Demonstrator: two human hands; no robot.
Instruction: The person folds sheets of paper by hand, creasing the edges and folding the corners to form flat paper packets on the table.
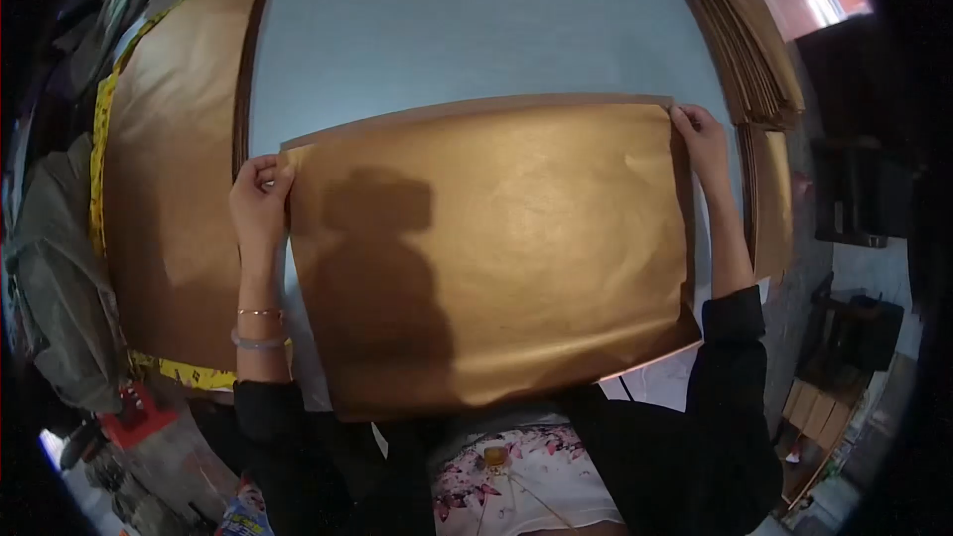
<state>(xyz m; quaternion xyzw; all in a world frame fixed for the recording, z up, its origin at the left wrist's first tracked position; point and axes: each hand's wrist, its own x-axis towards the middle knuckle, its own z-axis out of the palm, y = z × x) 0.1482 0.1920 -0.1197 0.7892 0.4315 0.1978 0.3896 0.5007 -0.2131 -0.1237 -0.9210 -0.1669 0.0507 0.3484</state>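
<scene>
A large sheet of brown paper (536, 228) lies in front of me, its near edge reaching close to my body. My left hand (263, 189) pinches its far left corner between thumb and fingers. At the far right corner, my right hand (701, 139) grips the paper the same way. Along the far edge a second brown layer shows as a narrow strip behind the sheet; I cannot tell whether it is a fold or a separate piece. My shadow falls across the left half of the paper.
The pale blue table top (476, 20) stretches beyond the sheet. A stack of large brown paper (184, 169) with yellow tape along its edge is at left. Folded brown paper bundles (745, 55) sit at right. Grey cloth (65, 268) hangs by the left side.
</scene>
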